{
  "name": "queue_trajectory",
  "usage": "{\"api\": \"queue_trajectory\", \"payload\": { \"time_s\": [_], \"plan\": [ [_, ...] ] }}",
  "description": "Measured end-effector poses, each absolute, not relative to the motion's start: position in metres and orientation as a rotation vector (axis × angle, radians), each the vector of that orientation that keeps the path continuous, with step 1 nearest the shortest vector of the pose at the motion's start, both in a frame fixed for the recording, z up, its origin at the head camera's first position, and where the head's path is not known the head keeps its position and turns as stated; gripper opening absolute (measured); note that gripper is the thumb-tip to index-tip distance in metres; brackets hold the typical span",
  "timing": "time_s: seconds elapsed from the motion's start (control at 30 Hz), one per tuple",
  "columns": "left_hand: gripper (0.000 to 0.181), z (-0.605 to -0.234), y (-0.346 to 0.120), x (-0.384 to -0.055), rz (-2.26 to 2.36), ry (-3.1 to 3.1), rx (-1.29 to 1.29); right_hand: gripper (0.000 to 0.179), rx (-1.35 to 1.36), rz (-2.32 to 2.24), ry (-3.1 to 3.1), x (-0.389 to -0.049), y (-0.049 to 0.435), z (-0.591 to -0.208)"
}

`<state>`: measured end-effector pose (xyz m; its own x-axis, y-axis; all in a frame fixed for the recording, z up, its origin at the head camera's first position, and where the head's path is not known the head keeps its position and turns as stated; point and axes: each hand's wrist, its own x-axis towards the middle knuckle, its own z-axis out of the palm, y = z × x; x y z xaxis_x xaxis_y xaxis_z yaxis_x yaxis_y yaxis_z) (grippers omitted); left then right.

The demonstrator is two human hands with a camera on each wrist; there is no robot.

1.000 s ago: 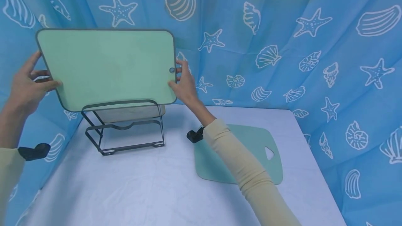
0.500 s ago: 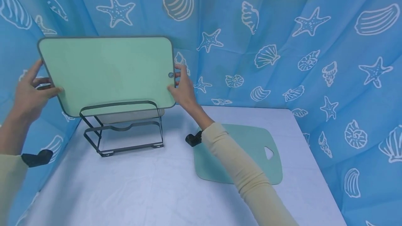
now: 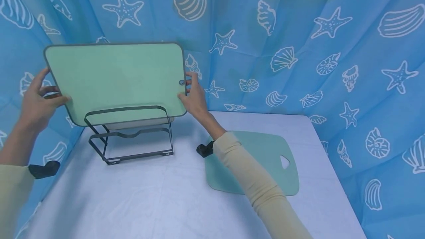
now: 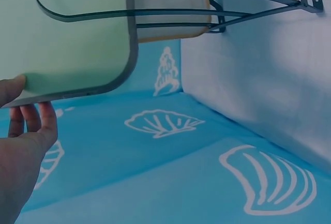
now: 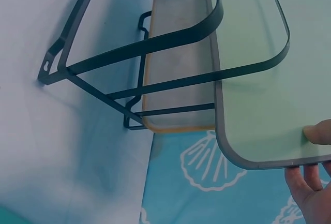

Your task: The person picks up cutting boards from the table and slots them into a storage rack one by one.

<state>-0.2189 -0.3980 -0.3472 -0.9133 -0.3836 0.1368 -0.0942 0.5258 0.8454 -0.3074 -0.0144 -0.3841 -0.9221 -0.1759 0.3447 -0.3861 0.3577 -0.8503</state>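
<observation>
A light green cutting board (image 3: 116, 80) with a grey rim stands upright, its lower edge behind the front hoop of a black wire rack (image 3: 132, 156). My left hand (image 3: 40, 100) pinches the board's left edge, thumb on the front face and fingers behind. At the right edge my right hand (image 3: 196, 97) pinches it beside the small hanging hole. The left wrist view shows the left thumb (image 4: 11, 89) flat on the green face. Another board (image 5: 178, 58), greyish with a tan edge, stands in the rack behind, mostly hidden by the green one.
A plain green cutting board (image 3: 255, 161) with a handle cutout lies flat on the white table (image 3: 159, 202), partly under my right forearm. Blue curtains (image 3: 299, 40) with white shells and starfish hang behind and along both sides.
Both hands have lowered the light green board, so its lower edge sits deeper behind the rack's front hoop. It has also shifted slightly right at its left end. The rack stays put.
</observation>
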Motion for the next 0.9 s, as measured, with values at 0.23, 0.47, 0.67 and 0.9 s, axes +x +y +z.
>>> {"api": "queue_trajectory", "payload": {
  "time_s": [0.23,0.47,0.67,0.9],
  "plan": [
    [0.091,-0.353,-0.401,-0.216,-1.362,-2.472,0.399,0.065,0.513,1.597,-2.425,-0.305,-0.014,-0.389],
    [0.09,-0.359,-0.398,-0.21,-1.335,-2.48,0.414,0.062,0.528,1.626,-2.418,-0.303,-0.013,-0.4],
    [0.09,-0.369,-0.396,-0.208,-1.336,-2.453,0.393,0.061,0.528,1.601,-2.419,-0.3,-0.013,-0.411],
    [0.091,-0.38,-0.392,-0.205,-1.321,-2.444,0.429,0.06,0.518,1.601,-2.408,-0.297,-0.013,-0.422]
  ]
}}
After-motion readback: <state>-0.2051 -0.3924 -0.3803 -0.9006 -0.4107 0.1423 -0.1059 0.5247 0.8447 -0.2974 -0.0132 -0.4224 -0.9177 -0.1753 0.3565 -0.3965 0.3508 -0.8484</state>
